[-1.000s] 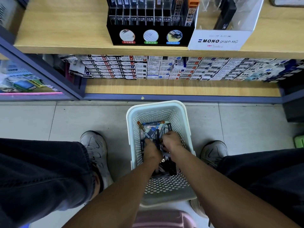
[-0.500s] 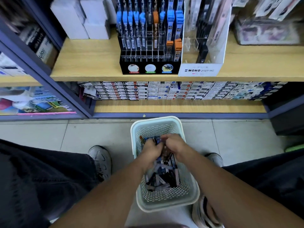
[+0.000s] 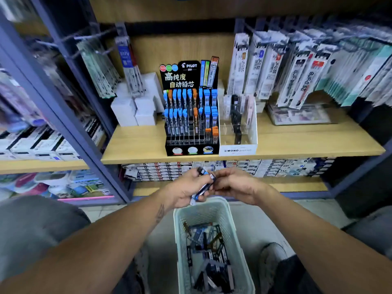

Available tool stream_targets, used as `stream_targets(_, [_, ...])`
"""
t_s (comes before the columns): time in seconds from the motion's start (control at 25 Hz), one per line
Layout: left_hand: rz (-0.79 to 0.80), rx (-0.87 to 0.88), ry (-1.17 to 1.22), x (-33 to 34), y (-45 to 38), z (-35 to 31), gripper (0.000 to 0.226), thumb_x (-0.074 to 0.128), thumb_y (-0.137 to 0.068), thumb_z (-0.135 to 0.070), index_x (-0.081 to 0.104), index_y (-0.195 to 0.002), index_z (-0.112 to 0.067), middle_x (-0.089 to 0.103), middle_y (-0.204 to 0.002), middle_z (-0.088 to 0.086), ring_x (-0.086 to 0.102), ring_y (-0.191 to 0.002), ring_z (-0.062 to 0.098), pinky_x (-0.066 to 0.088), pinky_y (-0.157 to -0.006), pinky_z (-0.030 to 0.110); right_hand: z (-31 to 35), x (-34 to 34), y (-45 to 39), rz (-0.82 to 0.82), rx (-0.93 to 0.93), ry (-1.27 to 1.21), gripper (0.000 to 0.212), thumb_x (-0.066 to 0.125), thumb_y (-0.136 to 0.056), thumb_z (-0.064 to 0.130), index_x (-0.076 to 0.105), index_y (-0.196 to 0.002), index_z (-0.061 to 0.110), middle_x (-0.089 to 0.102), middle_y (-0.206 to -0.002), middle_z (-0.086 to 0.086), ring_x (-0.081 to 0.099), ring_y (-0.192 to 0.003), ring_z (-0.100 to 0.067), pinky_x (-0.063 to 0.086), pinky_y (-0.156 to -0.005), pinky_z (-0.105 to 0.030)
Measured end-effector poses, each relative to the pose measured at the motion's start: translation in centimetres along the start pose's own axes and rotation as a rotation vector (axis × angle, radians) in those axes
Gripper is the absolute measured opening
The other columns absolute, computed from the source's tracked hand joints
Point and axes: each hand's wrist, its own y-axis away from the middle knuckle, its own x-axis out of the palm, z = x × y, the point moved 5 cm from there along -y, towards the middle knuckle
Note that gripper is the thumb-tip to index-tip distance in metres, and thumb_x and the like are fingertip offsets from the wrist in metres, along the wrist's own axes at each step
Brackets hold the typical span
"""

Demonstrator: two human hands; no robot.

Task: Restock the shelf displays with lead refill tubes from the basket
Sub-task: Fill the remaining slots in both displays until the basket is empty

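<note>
Both hands — left hand [image 3: 186,187] and right hand [image 3: 235,187] — are gripping lead refill tubes [image 3: 203,183] above the well-stocked basket [image 3: 180,240], the Pilot display [image 3: 191,122] showing empty slots — restocking is looking far from done.

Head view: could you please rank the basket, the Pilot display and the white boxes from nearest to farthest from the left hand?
1. Basket: on the floor just below the left hand, which holds lead tubes.
2. Pilot display: on the shelf, straight ahead and above.
3. White boxes: left of the display, set further back.
</note>
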Motion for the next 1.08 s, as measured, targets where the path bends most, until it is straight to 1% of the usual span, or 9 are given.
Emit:
stream_targets(0.16, [0.017,0.105,-0.034,0.3,1.4,-6.9,0.008,0.049,-0.101,-0.006,0.052,-0.095,-0.009,0.052,-0.066,0.008,0.043,-0.05,0.015,0.027,-0.035,0.017,6.2,-0.4,1.5,-0.067,-0.182,0.09,0.028,0.056,-0.086,-0.01,0.072,-0.104,0.005,0.073,-0.095,-0.017,0.069,-0.094,-0.027,0.054,-0.076,-0.03])
stream_targets(0.24, [0.037,0.116,-0.077,0.3,1.7,-9.9,0.006,0.053,-0.101,-0.01,0.052,-0.098,-0.005,0.054,-0.068,0.009,0.045,-0.05,0.014,0.03,-0.033,0.018,10.0,-0.6,2.1,-0.155,-0.312,0.166,0.036,0.055,-0.087,-0.008,0.071,-0.112,0.012,0.074,-0.108,-0.01,0.068,-0.103,-0.025,0.054,-0.084,-0.037])
stream_targets(0.32, [0.075,0.112,-0.152,0.5,1.7,-11.9,0.009,0.055,-0.1,-0.01,0.051,-0.097,-0.003,0.055,-0.068,0.009,0.045,-0.048,0.013,0.032,-0.032,0.018,13.4,-0.7,2.5,-0.169,-0.426,0.2,0.036,0.057,-0.091,-0.004,0.072,-0.115,0.018,0.073,-0.114,-0.003,0.067,-0.108,-0.022,0.055,-0.087,-0.035])
stream_targets(0.44, [0.148,0.105,-0.219,1.0,1.1,-14.0,0.014,0.053,-0.101,-0.011,0.052,-0.089,-0.003,0.053,-0.063,0.007,0.042,-0.045,0.012,0.03,-0.032,0.018,16.9,-0.7,2.6,-0.095,-0.472,0.391,0.019,0.071,-0.092,0.012,0.077,-0.109,0.019,0.076,-0.106,0.002,0.069,-0.101,-0.013,0.056,-0.089,-0.027])
stream_targets(0.56, [0.179,0.143,-0.242,1.3,-0.4,-15.8,0.006,0.053,-0.1,-0.007,0.052,-0.096,-0.003,0.054,-0.067,0.007,0.044,-0.05,0.012,0.03,-0.033,0.017,19.3,-1.9,1.4,-0.141,-0.523,0.482,0.014,0.078,-0.084,0.007,0.078,-0.099,0.009,0.076,-0.091,-0.006,0.067,-0.083,-0.013,0.054,-0.078,-0.028])
stream_targets(0.64, [0.172,0.165,-0.218,1.4,-1.8,-16.7,0.004,0.051,-0.101,-0.005,0.05,-0.098,-0.004,0.054,-0.068,0.007,0.045,-0.049,0.011,0.031,-0.033,0.017,20.5,-3.1,0.3,-0.172,-0.491,0.397,0.011,0.076,-0.084,0.0,0.076,-0.094,0.004,0.073,-0.082,-0.007,0.063,-0.078,-0.016,0.051,-0.073,-0.028])
stream_targets(0.88, [0.191,0.216,-0.059,1.1,-4.5,-19.2,0.009,0.046,-0.104,-0.007,0.048,-0.112,-0.008,0.053,-0.07,0.007,0.043,-0.05,0.012,0.028,-0.034,0.017,21.6,-7.6,-1.0,-0.223,-0.414,-0.227,0.009,0.065,-0.091,-0.002,0.067,-0.097,0.005,0.074,-0.091,-0.016,0.071,-0.081,-0.024,0.06,-0.082,-0.04])
stream_targets(0.96, [0.165,0.211,0.026,0.7,-5.4,-19.0,0.018,0.046,-0.104,-0.008,0.051,-0.121,-0.004,0.052,-0.07,0.007,0.042,-0.05,0.012,0.026,-0.034,0.017,20.9,-8.2,-1.5,-0.237,-0.391,-0.223,0.012,0.066,-0.092,0.003,0.068,-0.103,0.006,0.073,-0.087,-0.015,0.07,-0.071,-0.022,0.06,-0.066,-0.032])
stream_targets(1.08, [0.13,0.196,0.139,0.9,-6.3,-18.8,0.017,0.047,-0.104,-0.009,0.055,-0.117,-0.001,0.049,-0.07,0.008,0.039,-0.049,0.011,0.023,-0.035,0.016,20.1,-8.7,-2.1,-0.272,-0.344,-0.173,0.017,0.066,-0.093,0.007,0.072,-0.109,0.007,0.069,-0.079,-0.011,0.055,-0.056,-0.013,0.044,-0.046,-0.017])
